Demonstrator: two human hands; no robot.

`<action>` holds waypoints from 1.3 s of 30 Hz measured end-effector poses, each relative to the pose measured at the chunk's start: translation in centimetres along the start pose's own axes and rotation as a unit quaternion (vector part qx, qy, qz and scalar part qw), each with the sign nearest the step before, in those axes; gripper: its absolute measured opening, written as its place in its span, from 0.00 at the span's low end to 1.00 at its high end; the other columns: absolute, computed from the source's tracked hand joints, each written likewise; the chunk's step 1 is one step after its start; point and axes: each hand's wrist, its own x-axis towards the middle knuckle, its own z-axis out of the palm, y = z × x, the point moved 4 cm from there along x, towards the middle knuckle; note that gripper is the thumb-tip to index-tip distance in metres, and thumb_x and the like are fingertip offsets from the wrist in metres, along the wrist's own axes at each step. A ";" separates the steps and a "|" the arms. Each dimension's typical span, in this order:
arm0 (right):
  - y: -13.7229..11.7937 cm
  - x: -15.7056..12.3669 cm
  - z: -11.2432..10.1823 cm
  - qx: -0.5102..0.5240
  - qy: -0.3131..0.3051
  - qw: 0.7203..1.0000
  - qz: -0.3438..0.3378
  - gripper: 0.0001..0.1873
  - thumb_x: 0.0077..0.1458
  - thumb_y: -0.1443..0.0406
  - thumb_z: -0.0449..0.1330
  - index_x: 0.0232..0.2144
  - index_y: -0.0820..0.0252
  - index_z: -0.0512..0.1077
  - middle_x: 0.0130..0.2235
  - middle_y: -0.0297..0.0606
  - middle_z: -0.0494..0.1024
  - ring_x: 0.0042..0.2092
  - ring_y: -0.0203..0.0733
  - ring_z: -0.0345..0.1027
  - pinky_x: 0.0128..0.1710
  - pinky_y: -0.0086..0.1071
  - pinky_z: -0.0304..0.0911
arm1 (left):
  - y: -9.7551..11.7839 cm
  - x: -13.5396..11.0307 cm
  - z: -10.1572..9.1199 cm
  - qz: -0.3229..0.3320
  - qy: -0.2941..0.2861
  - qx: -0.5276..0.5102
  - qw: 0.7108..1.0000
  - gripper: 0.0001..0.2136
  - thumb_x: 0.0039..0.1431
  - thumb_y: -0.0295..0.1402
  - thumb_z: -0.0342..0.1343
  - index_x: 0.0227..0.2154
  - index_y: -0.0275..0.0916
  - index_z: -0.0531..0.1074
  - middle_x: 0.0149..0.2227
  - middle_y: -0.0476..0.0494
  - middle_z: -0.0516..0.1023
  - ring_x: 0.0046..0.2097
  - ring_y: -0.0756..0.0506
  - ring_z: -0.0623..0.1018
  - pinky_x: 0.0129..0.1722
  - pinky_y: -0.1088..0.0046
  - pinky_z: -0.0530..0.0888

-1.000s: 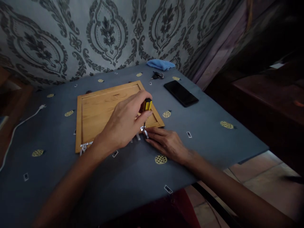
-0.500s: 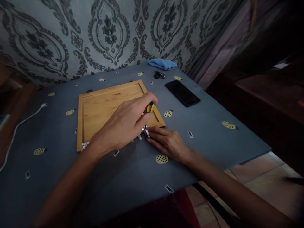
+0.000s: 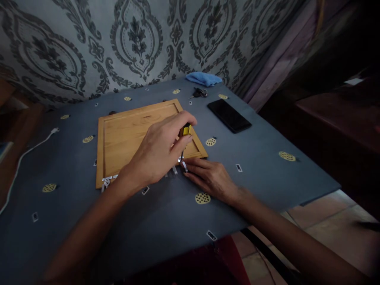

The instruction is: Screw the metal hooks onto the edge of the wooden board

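My left hand (image 3: pixel 158 152) is closed around a screwdriver with a yellow and black handle (image 3: pixel 185 130). Its tip points down at a small metal hinge (image 3: pixel 181 161) on the near right corner of a wooden panel (image 3: pixel 127 136). My right hand (image 3: pixel 212 179) lies flat on the cloth beside that corner, fingertips pressed against the hinge. A second metal hinge (image 3: pixel 106 181) sticks out at the panel's near left corner.
A blue-grey patterned cloth (image 3: pixel 261 166) covers the table. A black phone (image 3: pixel 229 115), keys (image 3: pixel 198 93) and a blue rag (image 3: pixel 203 78) lie at the far right. A white cable (image 3: pixel 26 152) runs along the left. Patterned wall behind; the table edge drops off at right.
My left hand has twisted the screwdriver back and forth at the hinge. The handle tilted right, then came back upright. The right hand has stayed put.
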 end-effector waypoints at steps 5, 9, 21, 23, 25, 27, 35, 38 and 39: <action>0.0 0.0 0.0 0.010 0.007 1.000 -0.003 0.16 0.71 0.63 0.52 0.48 0.62 0.79 0.50 0.45 0.82 0.47 0.44 0.80 0.45 0.36 0.78 | 0.2 -0.1 0.2 0.011 0.025 0.018 0.999 0.10 0.60 0.21 0.57 0.43 0.37 0.73 0.45 0.46 0.81 0.45 0.46 0.79 0.47 0.68 0.77; 0.0 0.0 0.1 0.012 0.004 1.000 0.000 0.16 0.70 0.63 0.53 0.48 0.62 0.79 0.51 0.45 0.82 0.47 0.44 0.80 0.45 0.36 0.78 | 0.5 -0.1 0.0 0.019 0.013 0.004 1.000 0.12 0.59 0.19 0.57 0.44 0.38 0.72 0.44 0.47 0.81 0.42 0.48 0.80 0.46 0.70 0.77; 0.1 -0.1 0.2 0.021 0.002 1.000 0.004 0.15 0.69 0.64 0.54 0.50 0.61 0.79 0.51 0.46 0.82 0.48 0.46 0.80 0.45 0.38 0.78 | -0.1 0.0 0.5 0.018 0.014 0.041 0.999 0.14 0.61 0.22 0.56 0.48 0.39 0.73 0.49 0.43 0.80 0.49 0.44 0.79 0.49 0.65 0.78; 0.1 0.0 0.2 0.023 -0.002 1.000 0.008 0.15 0.70 0.64 0.54 0.50 0.60 0.79 0.51 0.44 0.82 0.48 0.46 0.80 0.46 0.38 0.78 | -0.2 0.0 0.3 0.017 0.010 0.017 1.000 0.17 0.59 0.19 0.55 0.49 0.39 0.72 0.51 0.45 0.80 0.49 0.46 0.80 0.50 0.66 0.78; 0.0 0.0 0.1 0.021 -0.004 1.000 0.009 0.15 0.70 0.63 0.53 0.49 0.60 0.79 0.51 0.44 0.82 0.48 0.45 0.80 0.46 0.37 0.78 | -0.2 0.0 0.1 0.011 0.004 0.002 1.000 0.18 0.58 0.18 0.55 0.50 0.39 0.72 0.50 0.46 0.80 0.47 0.47 0.80 0.50 0.66 0.78; -0.1 0.1 0.0 0.020 -0.002 1.000 0.008 0.15 0.70 0.64 0.53 0.48 0.60 0.79 0.51 0.44 0.82 0.47 0.45 0.80 0.46 0.37 0.79 | -0.2 0.0 -0.4 0.004 0.007 0.001 1.000 0.17 0.58 0.19 0.55 0.49 0.40 0.71 0.49 0.47 0.80 0.45 0.47 0.80 0.50 0.66 0.78; 0.1 0.0 0.0 0.027 -0.008 1.000 0.013 0.16 0.70 0.63 0.53 0.48 0.61 0.79 0.51 0.44 0.82 0.48 0.46 0.80 0.46 0.38 0.79 | -0.3 -0.1 -1.2 -0.008 0.030 -0.001 1.000 0.14 0.60 0.22 0.55 0.48 0.41 0.71 0.46 0.46 0.79 0.43 0.46 0.80 0.46 0.65 0.79; 0.1 0.0 0.0 0.015 -0.007 1.000 0.015 0.16 0.71 0.62 0.52 0.48 0.60 0.79 0.51 0.43 0.82 0.48 0.44 0.80 0.47 0.36 0.78 | -0.1 0.0 -0.7 -0.004 0.009 0.015 1.000 0.15 0.59 0.20 0.55 0.47 0.39 0.71 0.47 0.46 0.80 0.43 0.47 0.80 0.47 0.66 0.78; 0.0 0.1 0.0 0.014 -0.007 1.000 0.013 0.16 0.71 0.63 0.53 0.48 0.60 0.79 0.51 0.43 0.82 0.48 0.44 0.80 0.47 0.36 0.78 | 0.0 0.0 -0.6 -0.003 0.005 0.019 1.000 0.15 0.58 0.19 0.56 0.47 0.39 0.71 0.47 0.46 0.80 0.42 0.47 0.80 0.46 0.67 0.78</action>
